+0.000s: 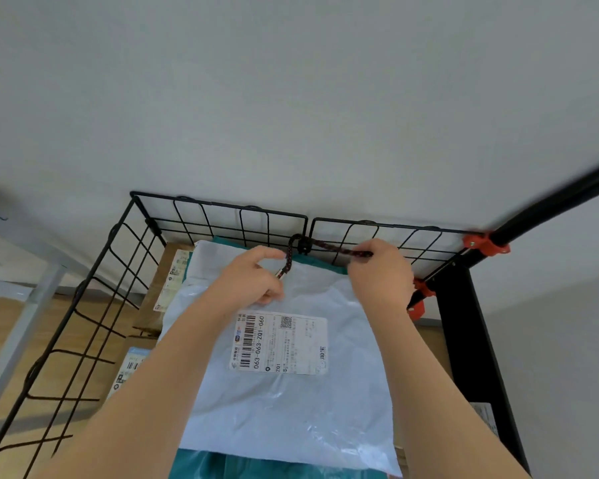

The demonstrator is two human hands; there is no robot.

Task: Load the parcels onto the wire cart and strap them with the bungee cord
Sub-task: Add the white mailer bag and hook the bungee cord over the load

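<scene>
Wire cart [83,305] holds stacked parcels, white mailer [291,402] uppermost. Bungee cord [329,247] loops around the far rail. Left hand [253,276] pinches its hook end; right hand [382,271] grips the cord's run.

Both hands are working the bungee cord [329,248] at the wire cart [222,216] far rail: left hand [253,276] pinching its hooked end, right hand [382,267] apparently gripping the cord, above a white parcel [291,402].
</scene>
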